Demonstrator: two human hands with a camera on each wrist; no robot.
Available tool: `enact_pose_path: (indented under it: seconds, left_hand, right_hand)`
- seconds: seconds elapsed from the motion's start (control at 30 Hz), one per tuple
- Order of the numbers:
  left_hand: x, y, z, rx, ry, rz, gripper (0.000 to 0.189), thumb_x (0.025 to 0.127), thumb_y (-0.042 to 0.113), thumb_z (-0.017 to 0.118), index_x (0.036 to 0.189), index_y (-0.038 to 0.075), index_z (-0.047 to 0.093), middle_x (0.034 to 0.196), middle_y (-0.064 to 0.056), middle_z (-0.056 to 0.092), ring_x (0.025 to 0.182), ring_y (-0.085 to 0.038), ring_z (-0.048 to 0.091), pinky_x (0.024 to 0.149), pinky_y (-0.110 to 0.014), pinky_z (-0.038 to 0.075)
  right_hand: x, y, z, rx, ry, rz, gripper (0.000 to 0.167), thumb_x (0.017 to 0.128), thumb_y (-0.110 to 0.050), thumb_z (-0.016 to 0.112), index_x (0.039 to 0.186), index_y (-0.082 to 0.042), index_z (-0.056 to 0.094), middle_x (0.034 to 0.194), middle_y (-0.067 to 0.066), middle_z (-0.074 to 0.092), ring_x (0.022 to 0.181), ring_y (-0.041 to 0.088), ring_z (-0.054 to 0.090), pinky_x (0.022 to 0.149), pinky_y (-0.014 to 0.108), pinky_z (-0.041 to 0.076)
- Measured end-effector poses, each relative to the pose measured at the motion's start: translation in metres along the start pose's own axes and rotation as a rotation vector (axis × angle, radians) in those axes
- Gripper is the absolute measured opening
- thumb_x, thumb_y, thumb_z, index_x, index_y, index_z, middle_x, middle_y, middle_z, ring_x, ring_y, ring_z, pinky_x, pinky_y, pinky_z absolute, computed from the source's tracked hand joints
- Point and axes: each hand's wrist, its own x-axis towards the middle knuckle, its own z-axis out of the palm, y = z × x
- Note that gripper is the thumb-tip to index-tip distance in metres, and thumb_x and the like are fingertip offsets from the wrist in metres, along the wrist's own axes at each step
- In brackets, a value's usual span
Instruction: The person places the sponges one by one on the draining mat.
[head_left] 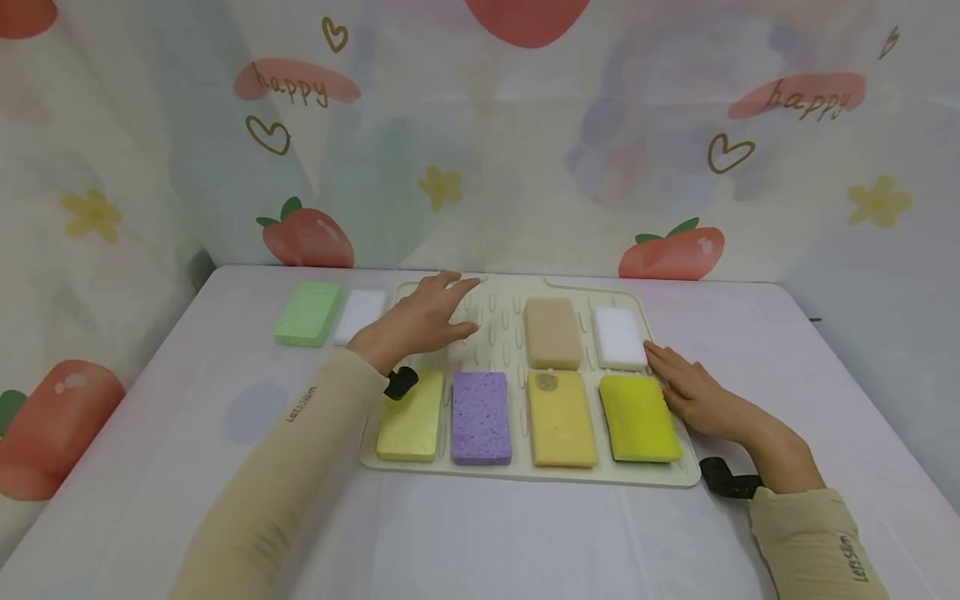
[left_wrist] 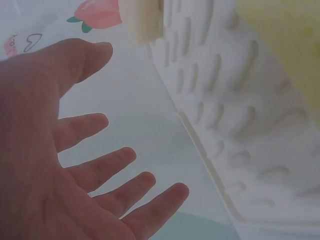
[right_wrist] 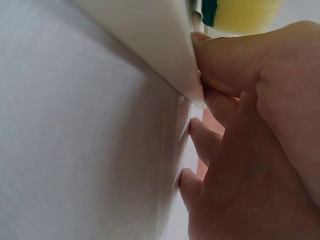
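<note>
My left hand (head_left: pixel 420 318) hovers over the back left part of a cream ridged tray (head_left: pixel 491 350), fingers spread and nothing held. The left wrist view shows its palm and fingers (left_wrist: pixel 102 170) apart from the tray. At the tray's right edge, my right hand (head_left: pixel 693 390) rests with extended fingers, near a white sponge (head_left: pixel 619 337) and a bright yellow sponge (head_left: pixel 640 419). Up close, its thumb and index finger (right_wrist: pixel 220 105) touch the tray rim while other fingertips meet the table. A tan sponge (head_left: pixel 552 333) lies beside the white one.
Along the tray's front row lie a pale yellow sponge (head_left: pixel 411 425), a purple speckled sponge (head_left: pixel 481 421) and an orange-yellow sponge (head_left: pixel 562 421). A green sponge (head_left: pixel 308 314) and another white sponge (head_left: pixel 362 313) sit on the table left of the tray. A patterned cloth (head_left: pixel 495 167) hangs behind.
</note>
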Motion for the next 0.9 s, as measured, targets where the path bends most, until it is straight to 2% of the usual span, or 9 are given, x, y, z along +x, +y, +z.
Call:
enact_pose_path:
  seconds: [0.23,0.43,0.9]
  left_hand:
    - [-0.013,-0.013,-0.002,-0.003,0.034,-0.036,0.070,0.099,0.038,0.059,0.158,0.018,0.027,0.163,-0.015,0.023,0.150,-0.036,0.023,0.114,-0.059,0.035]
    - [-0.021,-0.021,0.001,-0.017,0.054,-0.062,0.069,0.099,0.037,0.060,0.157,0.017,0.028,0.162,-0.014,0.025,0.149,-0.036,0.025,0.110,-0.062,0.039]
    - [-0.033,-0.051,0.007,0.013,0.114,-0.153,0.068,0.098,0.032,0.061,0.155,0.010,0.032,0.159,-0.020,0.028,0.147,-0.040,0.028,0.110,-0.058,0.040]
  right_hand:
    - [-0.001,0.002,-0.001,-0.023,0.000,0.001,0.060,0.105,-0.014,0.041,0.156,0.004,0.015,0.162,0.029,0.009,0.145,0.058,0.004,0.108,0.080,-0.003]
    - [-0.002,0.002,-0.001,-0.020,0.003,0.008,0.059,0.106,-0.014,0.041,0.155,0.005,0.016,0.162,0.030,0.009,0.145,0.059,0.003,0.108,0.080,-0.004]
    - [0.000,0.002,0.000,-0.005,0.002,-0.002,0.060,0.105,-0.013,0.042,0.156,0.005,0.015,0.162,0.030,0.009,0.145,0.059,0.002,0.107,0.081,-0.005]
